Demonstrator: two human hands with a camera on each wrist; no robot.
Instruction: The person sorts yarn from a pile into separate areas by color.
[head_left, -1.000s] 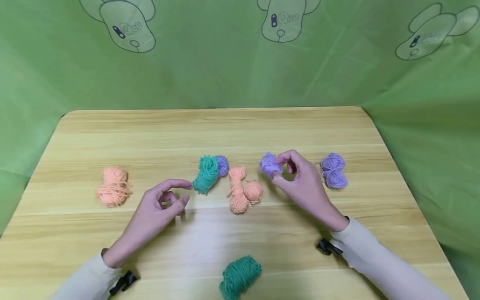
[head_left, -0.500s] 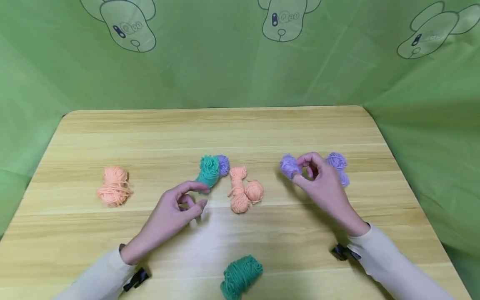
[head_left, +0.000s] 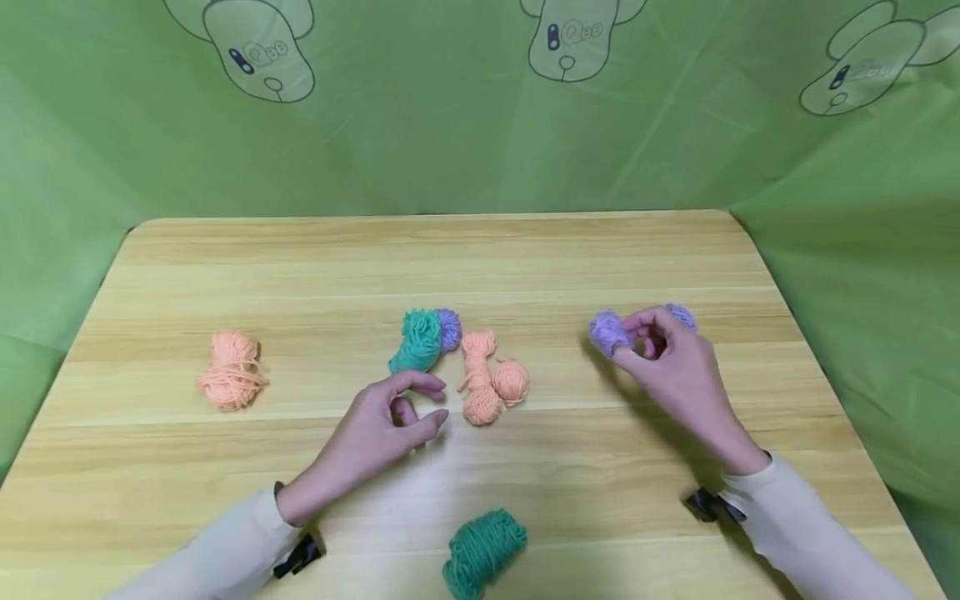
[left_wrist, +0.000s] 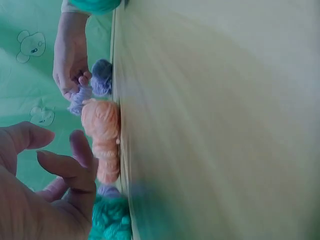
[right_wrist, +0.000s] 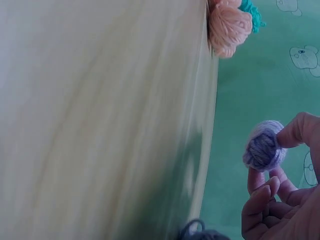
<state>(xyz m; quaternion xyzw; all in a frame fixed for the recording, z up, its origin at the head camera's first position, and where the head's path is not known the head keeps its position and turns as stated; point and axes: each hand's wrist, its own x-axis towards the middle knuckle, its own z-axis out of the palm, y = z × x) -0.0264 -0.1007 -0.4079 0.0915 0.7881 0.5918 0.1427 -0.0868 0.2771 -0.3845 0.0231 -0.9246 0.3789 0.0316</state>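
Note:
Between thumb and fingertips, my right hand (head_left: 686,362) pinches a small purple yarn ball (head_left: 609,332); the right wrist view shows this ball (right_wrist: 261,146) held above the tabletop. Behind that hand lies another purple yarn bundle (head_left: 681,316), mostly hidden. My left hand (head_left: 378,423) hovers with loosely bent fingers, thumb and forefinger apart and nothing between them. Just beyond it are a teal yarn skein (head_left: 417,340) and a purple yarn ball (head_left: 450,331) touching it. Right of its fingertips lie a peach yarn skein (head_left: 478,371) and a round peach yarn ball (head_left: 512,382), side by side.
A peach yarn bundle (head_left: 231,371) lies at the left of the wooden table (head_left: 360,258). Near the front edge is a dark green yarn skein (head_left: 484,550). Green printed fabric (head_left: 420,158) hangs behind the table and along its sides.
My right hand has carried the purple yarn ball to the right, now in front of the purple bundle. My left hand has moved right, from beside the teal skein towards the peach yarn.

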